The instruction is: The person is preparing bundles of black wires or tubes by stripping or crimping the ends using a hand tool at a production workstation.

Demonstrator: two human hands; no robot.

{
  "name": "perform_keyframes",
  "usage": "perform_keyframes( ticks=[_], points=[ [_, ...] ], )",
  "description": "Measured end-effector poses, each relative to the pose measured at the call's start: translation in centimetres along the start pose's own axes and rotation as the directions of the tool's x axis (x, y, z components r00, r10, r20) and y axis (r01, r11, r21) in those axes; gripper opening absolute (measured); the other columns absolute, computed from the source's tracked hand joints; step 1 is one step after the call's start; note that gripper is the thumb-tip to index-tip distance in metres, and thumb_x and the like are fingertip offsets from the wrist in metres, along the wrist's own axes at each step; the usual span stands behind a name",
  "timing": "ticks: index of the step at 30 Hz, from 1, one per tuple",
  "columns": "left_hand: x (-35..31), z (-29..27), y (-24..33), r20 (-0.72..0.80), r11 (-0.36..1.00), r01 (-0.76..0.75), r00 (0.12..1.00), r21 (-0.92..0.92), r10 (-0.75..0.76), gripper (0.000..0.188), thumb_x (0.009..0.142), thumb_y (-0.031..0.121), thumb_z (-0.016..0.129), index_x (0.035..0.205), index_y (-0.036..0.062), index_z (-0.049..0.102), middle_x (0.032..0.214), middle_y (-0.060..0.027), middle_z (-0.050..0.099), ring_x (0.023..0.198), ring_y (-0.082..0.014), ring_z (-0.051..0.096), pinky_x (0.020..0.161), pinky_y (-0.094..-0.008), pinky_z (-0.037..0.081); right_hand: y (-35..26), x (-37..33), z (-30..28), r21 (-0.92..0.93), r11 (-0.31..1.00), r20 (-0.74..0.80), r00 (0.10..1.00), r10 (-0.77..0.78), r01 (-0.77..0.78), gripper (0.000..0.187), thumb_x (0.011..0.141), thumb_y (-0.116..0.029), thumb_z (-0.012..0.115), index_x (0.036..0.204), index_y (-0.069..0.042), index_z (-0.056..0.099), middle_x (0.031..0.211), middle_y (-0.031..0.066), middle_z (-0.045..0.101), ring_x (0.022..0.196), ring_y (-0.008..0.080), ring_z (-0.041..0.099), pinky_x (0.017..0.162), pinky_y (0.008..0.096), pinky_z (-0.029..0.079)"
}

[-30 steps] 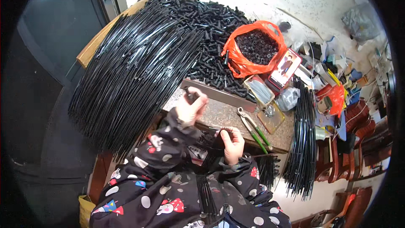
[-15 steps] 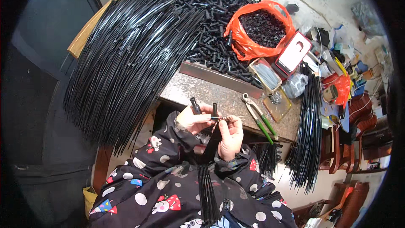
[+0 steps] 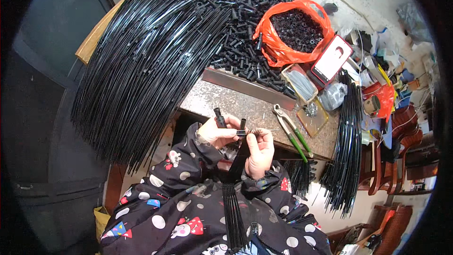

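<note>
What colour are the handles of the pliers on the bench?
Green, on the pliers; the head view shows them.

a small black plastic tube piece (image 3: 220, 117) stands nearly upright in the left hand (image 3: 218, 132), its top poking above the fingers. a second short black tube piece (image 3: 242, 124) sits just to its right, between the two hands, also upright. a thin wire (image 3: 257, 131) runs sideways from the left hand's fingertips across the top of the right hand (image 3: 259, 151). a flat bundle of thin black rods (image 3: 233, 198) hangs from under the right hand down over the lap, fanning slightly toward its lower end.
</note>
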State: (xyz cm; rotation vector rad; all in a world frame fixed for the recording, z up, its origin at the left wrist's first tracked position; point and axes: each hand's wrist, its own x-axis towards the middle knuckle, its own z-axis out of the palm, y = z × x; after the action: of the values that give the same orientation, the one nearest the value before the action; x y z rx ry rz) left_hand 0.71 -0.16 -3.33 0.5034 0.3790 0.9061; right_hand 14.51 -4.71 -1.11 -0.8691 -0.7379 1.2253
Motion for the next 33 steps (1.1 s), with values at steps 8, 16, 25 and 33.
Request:
perform_keyframes(
  ticks=[8, 16, 25, 33],
  points=[
    [0.1, 0.5, 0.3, 0.033, 0.999, -0.005, 0.999, -0.034, 0.006, 0.034, 0.074, 0.0, 0.061, 0.106, -0.0012, 0.05, 0.097, -0.0122, 0.059, 0.087, -0.0199, 0.059, 0.077, -0.0308, 0.047, -0.1, -0.3, 0.1, 0.043, 0.995, 0.038, 0.996, 0.084, -0.086, 0.019, 0.079, 0.0, 0.057, 0.094, -0.003, 0.046, 0.086, 0.0015, 0.051, 0.076, 0.008, 0.048, 0.071, 0.0198, 0.038],
    [-1.1, 2.1, 0.9, -0.03, 0.926, -0.125, 0.989, 0.355, 0.144, 0.033, 0.072, 0.001, 0.062, 0.104, -0.0026, 0.054, 0.094, -0.0115, 0.06, 0.084, -0.017, 0.057, 0.077, -0.0301, 0.045, -0.1, -0.1, 0.2, 0.0, 1.0, 0.034, 0.999, 0.027, -0.027, 0.019, 0.079, 0.001, 0.057, 0.094, -0.003, 0.046, 0.086, 0.0016, 0.051, 0.078, 0.0078, 0.049, 0.071, 0.0193, 0.039],
    [-1.3, 4.0, -0.1, -0.18, 0.79, -0.266, 0.887, 0.553, 0.425, 0.026, 0.068, 0.001, 0.066, 0.093, -0.0032, 0.059, 0.081, -0.0047, 0.061, 0.072, -0.0106, 0.055, 0.067, -0.0237, 0.045, 0.2, 0.3, -0.5, 0.128, 0.958, 0.161, 0.958, 0.236, -0.257, 0.016, 0.082, -0.003, 0.056, 0.095, -0.002, 0.047, 0.087, 0.0029, 0.055, 0.079, 0.0087, 0.051, 0.076, 0.022, 0.04],
    [-1.6, 5.9, -0.5, -0.257, 0.836, -0.205, 0.891, 0.509, 0.375, 0.023, 0.074, 0.0, 0.059, 0.097, -0.0026, 0.059, 0.082, -0.0046, 0.062, 0.067, -0.0068, 0.053, 0.06, -0.0201, 0.043, 0.1, -0.3, 0.1, 0.013, 0.999, 0.1, 0.994, 0.042, -0.043, 0.01, 0.084, -0.006, 0.054, 0.091, -0.002, 0.049, 0.088, 0.0042, 0.056, 0.081, 0.0091, 0.051, 0.075, 0.0239, 0.041]
  ],
)
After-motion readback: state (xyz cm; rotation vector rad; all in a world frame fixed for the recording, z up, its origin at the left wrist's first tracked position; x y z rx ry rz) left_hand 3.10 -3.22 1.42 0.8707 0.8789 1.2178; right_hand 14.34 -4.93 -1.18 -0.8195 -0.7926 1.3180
